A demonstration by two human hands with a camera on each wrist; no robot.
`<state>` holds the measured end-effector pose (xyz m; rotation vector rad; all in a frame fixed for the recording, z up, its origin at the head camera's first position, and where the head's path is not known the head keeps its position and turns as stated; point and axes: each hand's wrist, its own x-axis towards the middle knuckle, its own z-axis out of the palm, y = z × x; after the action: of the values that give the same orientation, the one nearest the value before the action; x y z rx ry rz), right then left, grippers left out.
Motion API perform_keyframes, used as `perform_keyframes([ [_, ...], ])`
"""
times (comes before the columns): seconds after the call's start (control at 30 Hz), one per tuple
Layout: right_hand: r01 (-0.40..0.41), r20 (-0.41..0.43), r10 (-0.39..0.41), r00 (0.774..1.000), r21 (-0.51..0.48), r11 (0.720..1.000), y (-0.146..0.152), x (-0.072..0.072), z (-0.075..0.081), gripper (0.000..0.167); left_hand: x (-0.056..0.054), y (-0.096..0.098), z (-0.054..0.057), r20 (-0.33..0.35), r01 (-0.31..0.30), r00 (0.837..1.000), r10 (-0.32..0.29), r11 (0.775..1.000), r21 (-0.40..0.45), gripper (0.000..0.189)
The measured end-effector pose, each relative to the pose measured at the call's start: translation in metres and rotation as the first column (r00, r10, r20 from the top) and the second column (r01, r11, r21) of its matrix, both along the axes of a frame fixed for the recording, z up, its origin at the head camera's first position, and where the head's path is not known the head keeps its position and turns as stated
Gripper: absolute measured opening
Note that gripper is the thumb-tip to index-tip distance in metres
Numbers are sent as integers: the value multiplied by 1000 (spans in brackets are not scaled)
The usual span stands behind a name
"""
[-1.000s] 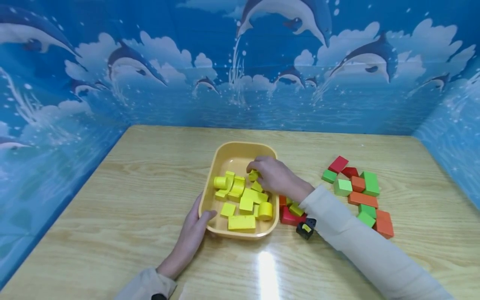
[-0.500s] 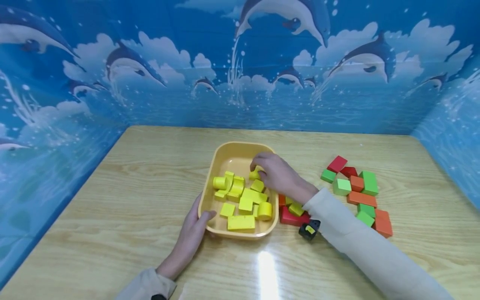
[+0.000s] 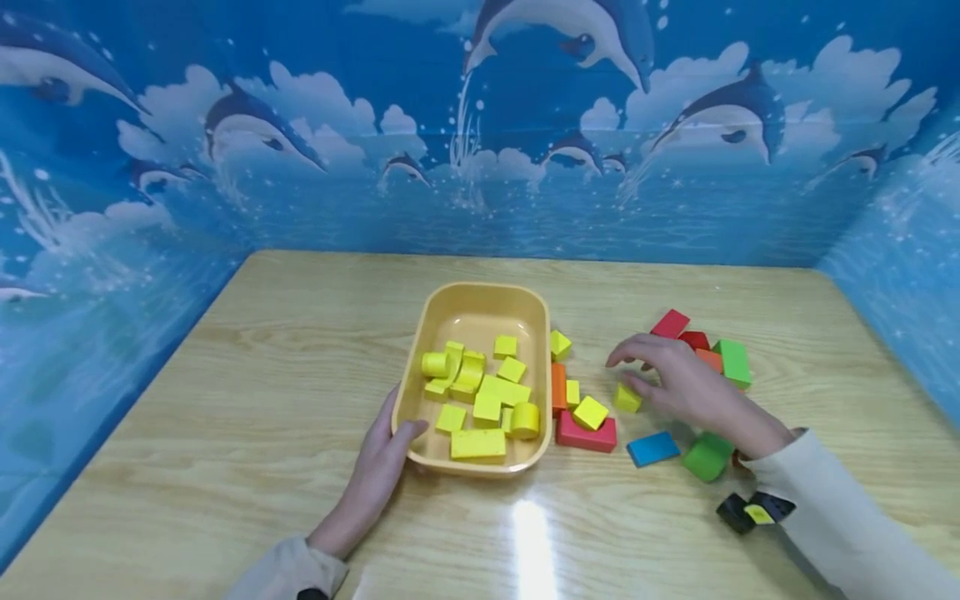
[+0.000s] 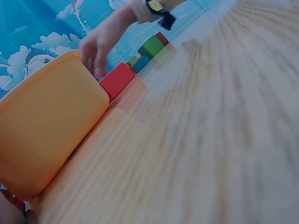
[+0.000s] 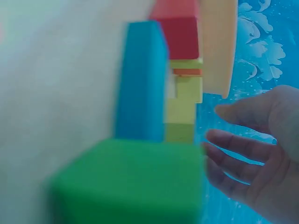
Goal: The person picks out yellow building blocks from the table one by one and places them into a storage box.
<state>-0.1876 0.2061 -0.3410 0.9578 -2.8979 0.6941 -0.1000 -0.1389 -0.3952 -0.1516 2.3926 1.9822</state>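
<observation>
My left hand (image 3: pixel 378 450) grips the left side of a tan plastic bin (image 3: pixel 408 400), thumb over the rim. Several yellow blocks lie in the bin, among them a long block (image 3: pixel 477 444), a cylinder (image 3: pixel 524 420) and a small block (image 3: pixel 506 346). Right of the bin, my right hand (image 3: pixel 675 379) hovers with thumb and fingers apart, holding nothing. Just below its thumb lies a yellow block (image 3: pixel 627 398). The right wrist view shows that hand (image 5: pixel 261 149) beside a green block (image 5: pixel 131 182) and a blue block (image 5: pixel 142 84).
Against the bin's right side lie an orange block (image 3: pixel 558 387), a red block (image 3: pixel 585 433) and several yellow ones. A flat blue block (image 3: pixel 653 449) and a green block (image 3: pixel 707 457) lie nearer me. More red and green blocks (image 3: pixel 733 362) are partly hidden behind the right arm.
My right hand has let go of a small yellow block in the bin and moved right, out over the loose blocks. The left hand stays on the bin.
</observation>
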Motion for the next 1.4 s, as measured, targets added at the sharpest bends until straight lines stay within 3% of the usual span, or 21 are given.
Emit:
perform_keyframes([
  [0.23, 28, 16, -29, 999, 61, 998, 11, 16, -18, 34, 1, -3, -2, -12, -3, 1000, 3, 1000, 20, 67],
  [0.43, 30, 19, -30, 999, 38, 999, 15, 14, -26, 32, 2, -3, -1, -43, 8, 999, -8, 1000, 18, 67],
  [0.73, 25, 17, -25, 1000, 39, 999, 11, 13, -26, 33, -1, -3, -1, -15, 5, 1000, -4, 1000, 25, 67],
  [1.1, -53, -148, 41, 988, -78, 996, -22, -6, -8, 39, 2, -4, -4, -80, 18, 997, -13, 998, 66, 66],
  [1.23, -70, -218, 39, 975, -139, 988, -41, -16, 1, 43, 2, -1, -5, -62, 24, 998, -19, 997, 70, 67],
  [1.4, -102, -178, 74, 981, -150, 983, -73, -30, 14, 44, 1, 0, -5, -50, 7, 999, -4, 999, 48, 69],
])
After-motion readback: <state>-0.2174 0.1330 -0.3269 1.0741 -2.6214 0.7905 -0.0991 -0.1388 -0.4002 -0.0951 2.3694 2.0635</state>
